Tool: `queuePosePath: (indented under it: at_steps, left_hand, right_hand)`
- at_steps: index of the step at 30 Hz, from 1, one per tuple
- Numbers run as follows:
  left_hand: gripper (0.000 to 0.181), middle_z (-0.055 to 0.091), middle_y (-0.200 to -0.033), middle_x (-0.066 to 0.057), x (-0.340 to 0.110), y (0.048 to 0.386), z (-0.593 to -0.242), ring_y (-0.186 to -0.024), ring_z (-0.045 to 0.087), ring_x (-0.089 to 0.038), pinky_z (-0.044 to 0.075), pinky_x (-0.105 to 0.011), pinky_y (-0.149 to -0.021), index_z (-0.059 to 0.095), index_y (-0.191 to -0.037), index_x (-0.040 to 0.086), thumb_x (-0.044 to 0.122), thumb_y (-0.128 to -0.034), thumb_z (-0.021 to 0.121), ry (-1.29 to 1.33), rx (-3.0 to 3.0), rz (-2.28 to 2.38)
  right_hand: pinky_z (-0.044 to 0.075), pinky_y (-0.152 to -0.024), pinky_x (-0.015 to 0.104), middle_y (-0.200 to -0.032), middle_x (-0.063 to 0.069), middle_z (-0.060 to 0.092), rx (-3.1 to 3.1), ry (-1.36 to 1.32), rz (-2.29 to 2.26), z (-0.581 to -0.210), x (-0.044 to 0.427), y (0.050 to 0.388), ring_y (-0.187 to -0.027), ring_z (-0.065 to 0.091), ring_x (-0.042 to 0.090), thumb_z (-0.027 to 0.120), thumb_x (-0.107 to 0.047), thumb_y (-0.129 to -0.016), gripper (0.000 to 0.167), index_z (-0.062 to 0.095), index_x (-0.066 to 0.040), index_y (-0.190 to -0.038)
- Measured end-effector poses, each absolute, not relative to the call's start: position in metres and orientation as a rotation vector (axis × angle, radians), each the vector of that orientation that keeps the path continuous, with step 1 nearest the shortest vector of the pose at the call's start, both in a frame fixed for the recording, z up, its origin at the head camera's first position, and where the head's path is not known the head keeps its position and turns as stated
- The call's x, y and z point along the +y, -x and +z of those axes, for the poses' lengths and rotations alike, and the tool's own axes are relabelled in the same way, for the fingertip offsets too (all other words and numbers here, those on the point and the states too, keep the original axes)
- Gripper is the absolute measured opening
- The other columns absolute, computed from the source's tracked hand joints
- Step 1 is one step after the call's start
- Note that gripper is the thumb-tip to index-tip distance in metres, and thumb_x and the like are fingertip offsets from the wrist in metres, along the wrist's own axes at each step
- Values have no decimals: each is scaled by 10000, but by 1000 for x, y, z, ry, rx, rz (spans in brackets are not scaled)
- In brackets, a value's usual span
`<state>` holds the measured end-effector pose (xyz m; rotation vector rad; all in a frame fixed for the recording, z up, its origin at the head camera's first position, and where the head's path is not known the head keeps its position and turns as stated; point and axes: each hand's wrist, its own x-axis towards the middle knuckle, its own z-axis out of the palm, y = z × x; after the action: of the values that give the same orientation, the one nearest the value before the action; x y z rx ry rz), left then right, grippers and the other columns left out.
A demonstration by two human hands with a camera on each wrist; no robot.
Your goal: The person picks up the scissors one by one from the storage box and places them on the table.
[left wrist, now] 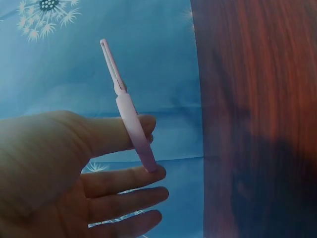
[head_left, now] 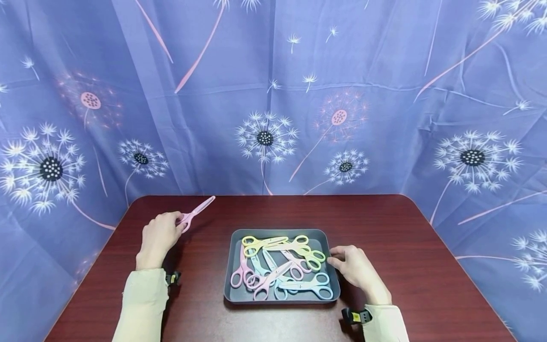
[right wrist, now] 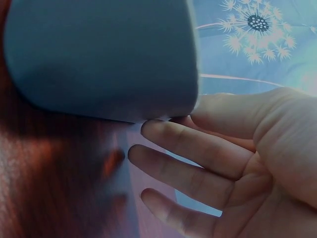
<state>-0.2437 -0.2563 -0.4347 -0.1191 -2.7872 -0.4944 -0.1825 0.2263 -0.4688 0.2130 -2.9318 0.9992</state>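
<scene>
In the head view, my left hand (head_left: 160,237) holds a pair of pink scissors (head_left: 198,212) above the left part of the table. Thumb and index finger pinch its handle, and the closed blades point away. The left wrist view shows the pink scissors (left wrist: 130,119) edge-on, the other fingers extended. A dark grey tray (head_left: 228,266) lies to the right, with several pink, yellow and blue scissors (head_left: 305,285) overlapping in it. My right hand (head_left: 359,270) is at the tray's right wall, its fingers loosely extended, thumb by the rim in the right wrist view.
The dark red wooden table (head_left: 427,266) has rounded far corners. A blue curtain (head_left: 213,118) with dandelion prints hangs behind it and along both sides. Each wrist wears a small black camera (head_left: 356,316).
</scene>
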Motion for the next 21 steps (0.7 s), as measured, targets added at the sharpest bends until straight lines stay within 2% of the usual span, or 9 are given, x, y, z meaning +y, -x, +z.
queuePosePath:
  at_steps: [9,14,21]
  left_hand:
    - [153,671,-893,-253,-264,245,-439,-730,606,-512,436,-582,-550,704,-993,81,171,-875,672,40,-2856,-500]
    - [113,658,-837,-255,-267,250,-442,-700,599,-503,426,-569,-538,699,-915,81,182,-883,658,-28,-2859,-512]
    - [139,644,-795,-243,-271,258,-443,-707,595,-485,423,-557,-556,688,-861,82,202,-894,626,-119,-2885,-551]
  right_hand:
    - [497,-769,401,-920,26,715,-2953,-221,970,-467,226,182,-863,651,188,720,-88,-850,156,738,-32,-994]
    - [498,-772,410,-921,35,716,-2953,-234,977,-467,226,181,-868,653,198,717,-82,-853,158,737,-25,-998]
    - [498,-767,402,-913,19,716,-2949,-243,959,-466,226,184,-863,651,183,717,-89,-854,149,740,-40,-992]
